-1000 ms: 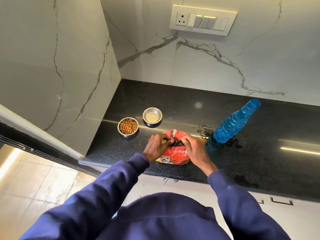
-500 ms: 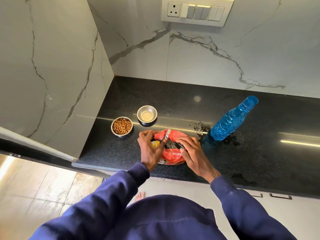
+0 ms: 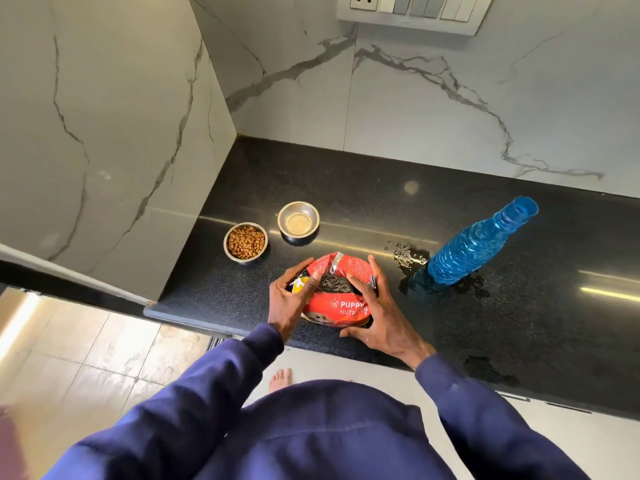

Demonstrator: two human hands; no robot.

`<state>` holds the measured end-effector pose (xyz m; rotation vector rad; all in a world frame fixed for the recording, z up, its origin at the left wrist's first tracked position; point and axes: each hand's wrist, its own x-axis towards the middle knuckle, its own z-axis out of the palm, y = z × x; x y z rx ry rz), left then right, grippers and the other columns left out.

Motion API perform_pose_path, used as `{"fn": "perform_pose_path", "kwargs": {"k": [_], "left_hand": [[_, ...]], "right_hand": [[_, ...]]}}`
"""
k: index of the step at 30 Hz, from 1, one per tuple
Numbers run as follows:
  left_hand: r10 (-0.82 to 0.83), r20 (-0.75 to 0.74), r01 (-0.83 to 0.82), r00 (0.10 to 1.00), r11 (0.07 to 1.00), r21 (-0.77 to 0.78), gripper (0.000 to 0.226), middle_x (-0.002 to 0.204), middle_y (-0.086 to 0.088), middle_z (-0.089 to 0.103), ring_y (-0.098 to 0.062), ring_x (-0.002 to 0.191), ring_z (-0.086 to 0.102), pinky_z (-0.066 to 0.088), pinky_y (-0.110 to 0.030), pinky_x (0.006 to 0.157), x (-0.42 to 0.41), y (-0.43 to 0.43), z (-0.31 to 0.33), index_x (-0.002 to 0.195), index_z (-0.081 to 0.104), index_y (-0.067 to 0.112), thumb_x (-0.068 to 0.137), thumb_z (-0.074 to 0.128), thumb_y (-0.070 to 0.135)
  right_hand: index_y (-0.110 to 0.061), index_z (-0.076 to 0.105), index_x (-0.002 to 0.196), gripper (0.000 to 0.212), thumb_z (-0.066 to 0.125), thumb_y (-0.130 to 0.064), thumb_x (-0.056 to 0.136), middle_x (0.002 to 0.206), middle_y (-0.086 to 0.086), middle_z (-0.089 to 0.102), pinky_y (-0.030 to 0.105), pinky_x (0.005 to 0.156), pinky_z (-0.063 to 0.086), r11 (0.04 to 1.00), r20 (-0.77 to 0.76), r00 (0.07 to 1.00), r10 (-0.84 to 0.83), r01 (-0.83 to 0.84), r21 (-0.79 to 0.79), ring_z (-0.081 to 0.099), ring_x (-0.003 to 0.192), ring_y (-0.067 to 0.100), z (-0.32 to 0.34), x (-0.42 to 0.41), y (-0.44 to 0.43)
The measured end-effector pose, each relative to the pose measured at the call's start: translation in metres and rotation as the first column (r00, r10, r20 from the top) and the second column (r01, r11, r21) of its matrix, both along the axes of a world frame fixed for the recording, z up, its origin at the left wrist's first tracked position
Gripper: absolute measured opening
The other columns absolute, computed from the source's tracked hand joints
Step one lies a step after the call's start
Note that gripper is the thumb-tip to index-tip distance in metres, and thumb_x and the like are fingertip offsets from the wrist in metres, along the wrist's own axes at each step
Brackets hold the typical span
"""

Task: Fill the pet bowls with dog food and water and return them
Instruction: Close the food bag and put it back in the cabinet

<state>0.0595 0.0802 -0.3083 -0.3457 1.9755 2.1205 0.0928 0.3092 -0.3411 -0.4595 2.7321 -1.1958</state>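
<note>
From the head cam I saw the counter (image 3: 346,174) running into a corner, walls at L and behind. The food bag (image 3: 341,306) sat near the front edge, about ctr of my view. L hand (image 3: 289,303) was on its L side and R hand (image 3: 377,317) on its R side, both gripping it. Behind-L of the bag was the kibble bowl (image 3: 245,241) w/ kibble in it. The water bowl (image 3: 298,222) sat just R of that and a bit further back, near but apart. The bottle (image 3: 478,247) stood well R of the bag, w/ a spill (image 3: 408,256) on the counter btwn them, by its base. The switch panel (image 3: 412,8) was on the back wall, above. The floor (image 3: 86,341) lay below-L of the counter, w/ a foot (image 3: 281,379) below the front edge.
</note>
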Motion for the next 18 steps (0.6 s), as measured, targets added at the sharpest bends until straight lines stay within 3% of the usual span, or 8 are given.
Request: {"fn": "perform_pose_path", "kwargs": {"k": [4, 7, 10, 14, 16, 18], "left_hand": [[-0.094, 0.013, 0.095, 0.995, 0.994, -0.048, 0.072, 0.117, 0.012, 0.077, -0.011, 0.112, 0.073, 0.061, -0.027, 0.091, -0.003, -0.015, 0.002, 0.139, 0.062, 0.027, 0.073, 0.079, 0.049], [-0.249, 0.093, 0.253, 0.964, 0.967, -0.037, 0.064, 0.117, 0.012, 0.077, -0.005, 0.110, 0.073, 0.055, -0.010, 0.082, -0.011, -0.023, 0.004, 0.136, 0.061, 0.027, 0.080, 0.069, 0.056], [-0.222, 0.131, 0.226, 0.966, 0.974, -0.017, 0.064, 0.120, -0.001, 0.077, -0.017, 0.113, 0.073, 0.057, -0.015, 0.082, -0.021, -0.017, 0.006, 0.133, 0.065, 0.017, 0.084, 0.066, 0.058], [-0.167, 0.197, 0.164, 0.966, 0.986, 0.030, 0.051, 0.116, -0.015, 0.077, -0.027, 0.108, 0.076, 0.061, -0.038, 0.092, -0.031, -0.012, 0.014, 0.124, 0.070, 0.008, 0.094, 0.065, 0.049], [-0.160, 0.227, 0.157, 0.961, 0.987, 0.032, 0.052, 0.118, -0.018, 0.076, -0.030, 0.111, 0.074, 0.057, -0.044, 0.099, -0.033, -0.012, 0.019, 0.124, 0.070, 0.006, 0.096, 0.064, 0.050], [-0.165, 0.229, 0.162, 0.960, 0.986, 0.030, 0.056, 0.115, -0.016, 0.078, -0.028, 0.108, 0.075, 0.060, -0.040, 0.093, -0.033, -0.012, 0.029, 0.123, 0.071, 0.007, 0.095, 0.062, 0.054]], "right_hand": [[-0.046, 0.029, 0.157, 0.110, 0.090, -0.060, 0.066, 0.170, -0.005, -0.019, 0.038, 0.115, 0.034, 0.999, 0.050, 0.999, -0.002, 0.004, -0.048, 0.004, 0.158, 0.024, 0.003, -0.019, 0.006], [-0.042, 0.036, 0.154, 0.109, 0.091, -0.060, 0.062, 0.168, 0.001, 0.006, 0.042, 0.120, 0.036, 0.995, 0.092, 0.996, -0.002, 0.011, -0.097, 0.023, 0.153, 0.023, 0.009, -0.031, 0.007], [-0.033, 0.044, 0.149, 0.103, 0.093, -0.056, 0.061, 0.148, 0.005, 0.039, 0.046, 0.115, 0.044, 0.984, 0.087, 0.995, -0.057, 0.071, -0.166, 0.045, 0.136, 0.015, 0.017, -0.041, 0.001], [-0.022, 0.056, 0.137, 0.089, 0.099, -0.035, 0.061, 0.134, 0.010, 0.053, 0.049, 0.104, 0.053, 0.952, 0.157, 0.978, -0.141, 0.177, -0.249, 0.057, 0.122, 0.023, 0.026, -0.049, -0.004], [-0.026, 0.058, 0.134, 0.087, 0.097, -0.046, 0.059, 0.130, 0.007, 0.059, 0.046, 0.097, 0.058, 0.924, 0.212, 0.960, -0.181, 0.240, -0.299, 0.063, 0.118, 0.024, 0.031, -0.046, -0.007], [-0.038, 0.058, 0.129, 0.087, 0.089, -0.070, 0.054, 0.122, -0.007, 0.065, 0.033, 0.087, 0.062, 0.899, 0.213, 0.952, -0.219, 0.282, -0.336, 0.068, 0.110, 0.017, 0.043, -0.040, -0.012]]}}
